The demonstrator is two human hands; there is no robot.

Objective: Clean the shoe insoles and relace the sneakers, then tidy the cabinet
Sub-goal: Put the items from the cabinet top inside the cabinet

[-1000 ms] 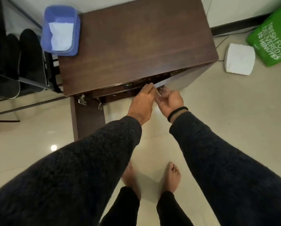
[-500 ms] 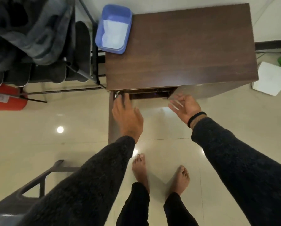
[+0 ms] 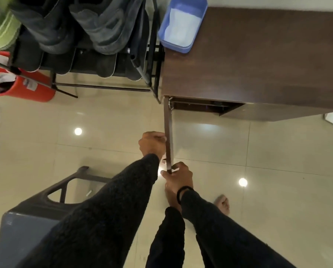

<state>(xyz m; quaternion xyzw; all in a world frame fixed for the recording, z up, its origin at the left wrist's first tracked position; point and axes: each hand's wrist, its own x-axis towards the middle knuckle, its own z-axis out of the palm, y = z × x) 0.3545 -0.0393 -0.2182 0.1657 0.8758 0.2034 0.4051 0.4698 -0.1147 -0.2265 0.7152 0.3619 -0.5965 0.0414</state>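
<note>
The cabinet (image 3: pixel 258 55), upper right, stands with its left door (image 3: pixel 168 136) swung out edge-on toward us. Our left hand (image 3: pixel 152 145) curls over the door's top edge; our right hand (image 3: pixel 178 176) pinches its outer corner. A blue tub (image 3: pixel 181 26) sits on the cabinet's left corner; a shoe rack (image 3: pixel 80 41) stands beside it.

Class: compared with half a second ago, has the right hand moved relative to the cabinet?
Yes. The right hand has come away from the cabinet front, back toward the person, and now grips the open door at its outer edge.
</note>
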